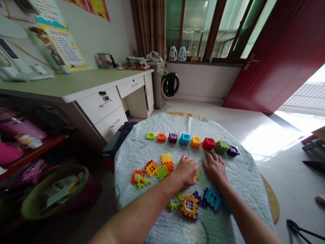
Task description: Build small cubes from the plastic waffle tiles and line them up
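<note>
Red door [269, 57], brown curtain [151, 27] and front-loading washing machine [159, 84] beside the white-drawered desk [100, 101]

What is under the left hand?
A yellow-orange plastic piece pokes out at the edge of the left hand, over the cloth. The rest of that piece, and anything else beneath the palm and fingers, is covered and cannot be seen.
</note>
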A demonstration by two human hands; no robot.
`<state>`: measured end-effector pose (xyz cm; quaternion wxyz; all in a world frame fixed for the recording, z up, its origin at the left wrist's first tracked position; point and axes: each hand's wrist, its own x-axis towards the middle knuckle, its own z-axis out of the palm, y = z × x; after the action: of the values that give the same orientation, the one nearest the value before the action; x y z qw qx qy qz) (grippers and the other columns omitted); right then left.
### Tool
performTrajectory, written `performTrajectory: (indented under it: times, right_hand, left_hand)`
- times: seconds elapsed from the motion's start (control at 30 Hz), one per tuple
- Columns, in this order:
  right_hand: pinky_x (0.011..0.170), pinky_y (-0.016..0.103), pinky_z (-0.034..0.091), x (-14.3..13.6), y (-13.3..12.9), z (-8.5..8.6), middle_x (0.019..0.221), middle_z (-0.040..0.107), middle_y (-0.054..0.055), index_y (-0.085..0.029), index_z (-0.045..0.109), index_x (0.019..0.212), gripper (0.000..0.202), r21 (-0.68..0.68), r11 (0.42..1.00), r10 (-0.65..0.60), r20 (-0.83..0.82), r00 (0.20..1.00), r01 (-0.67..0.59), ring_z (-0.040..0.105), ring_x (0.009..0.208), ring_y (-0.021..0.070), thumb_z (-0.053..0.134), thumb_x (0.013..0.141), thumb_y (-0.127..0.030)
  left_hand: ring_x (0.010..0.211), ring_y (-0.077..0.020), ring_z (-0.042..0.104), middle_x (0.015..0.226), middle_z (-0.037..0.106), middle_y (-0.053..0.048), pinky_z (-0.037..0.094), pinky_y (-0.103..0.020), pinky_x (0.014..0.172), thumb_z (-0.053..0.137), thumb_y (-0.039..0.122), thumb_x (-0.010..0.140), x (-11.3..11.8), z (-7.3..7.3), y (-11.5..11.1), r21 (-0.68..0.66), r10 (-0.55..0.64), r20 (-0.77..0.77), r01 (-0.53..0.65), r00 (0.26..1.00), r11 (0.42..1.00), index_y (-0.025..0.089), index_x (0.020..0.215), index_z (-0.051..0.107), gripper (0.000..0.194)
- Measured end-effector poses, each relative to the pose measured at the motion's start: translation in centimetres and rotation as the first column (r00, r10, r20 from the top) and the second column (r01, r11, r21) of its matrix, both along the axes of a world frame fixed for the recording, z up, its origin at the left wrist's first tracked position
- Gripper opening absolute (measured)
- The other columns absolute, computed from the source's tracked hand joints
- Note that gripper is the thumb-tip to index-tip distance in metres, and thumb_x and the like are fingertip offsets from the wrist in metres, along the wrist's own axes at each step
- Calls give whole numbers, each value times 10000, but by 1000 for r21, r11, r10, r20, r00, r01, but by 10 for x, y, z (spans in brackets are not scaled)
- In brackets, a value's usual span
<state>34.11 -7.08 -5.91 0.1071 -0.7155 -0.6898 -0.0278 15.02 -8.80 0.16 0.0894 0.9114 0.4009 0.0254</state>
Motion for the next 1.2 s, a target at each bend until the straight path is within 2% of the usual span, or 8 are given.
performTrajectory:
  times: [0.1,0.2,0.3,0.43,0.57,0.77,0.97,1.2]
  right_hand:
    - [1014,414,365,1,1,-1,1344,543,105,-200,550,1308,466,-4,1000,-1,-2,1000,1,480,1209,282,411,938,-448]
    - [1027,422,356,2,1,-1,1354,537,104,-204,555,1306,472,-15,1000,6,-15,1000,-6,469,1222,284,400,941,-459]
    - [1039,423,348,2,1,0,1357,534,106,-203,561,1303,475,-21,1000,16,-27,1000,-17,461,1227,282,393,943,-463]
    - [1026,421,358,1,1,1,1352,535,107,-200,565,1300,472,-25,1000,9,-32,999,-10,464,1218,283,393,942,-457]
    - [1019,412,361,1,0,1,1343,541,102,-216,564,1302,457,-15,1000,8,-33,999,-9,474,1205,275,413,936,-445]
    - [1023,416,359,1,1,1,1340,545,97,-212,560,1305,457,-16,1000,11,-30,999,-11,474,1206,274,414,943,-451]
    - [1016,417,359,2,1,-2,1335,547,102,-210,562,1300,450,-3,1000,13,-30,999,-13,480,1190,273,429,939,-444]
    - [1013,416,355,2,1,-1,1325,553,99,-220,564,1292,440,-6,1000,18,-37,999,-18,482,1185,272,425,940,-444]
  left_hand:
    - [1002,-279,605,1014,689,-89,349,-475,1033,662,383,710,-16,0,5,59,7,109,-13,994,998,202,1106,642,436]
    - [995,-263,623,1061,701,-63,388,-427,1004,678,415,697,-49,0,20,11,150,182,-155,972,988,229,1152,638,493]
    - [995,-252,640,1078,708,-53,433,-376,954,660,403,705,-86,0,37,-52,328,140,-324,934,945,227,1159,641,487]
    - [1021,-259,641,1093,706,-46,440,-373,956,664,374,685,-112,-2,48,-66,364,41,-361,930,930,238,1153,644,488]
    - [1022,-256,635,1093,705,-42,438,-375,965,652,354,692,-116,0,46,-70,342,-20,-342,940,937,256,1131,652,451]
    - [1039,-262,626,1115,694,-53,446,-371,959,655,372,687,-123,7,44,-89,335,-48,-338,941,937,244,1164,635,494]
    - [1038,-240,620,1144,688,-48,458,-326,942,668,358,688,-126,2,45,-122,276,-43,-279,960,952,232,1156,624,486]
    - [1038,-263,630,1148,695,-65,462,-366,953,652,315,679,-120,0,46,-86,269,-63,-274,961,958,234,1194,608,523]
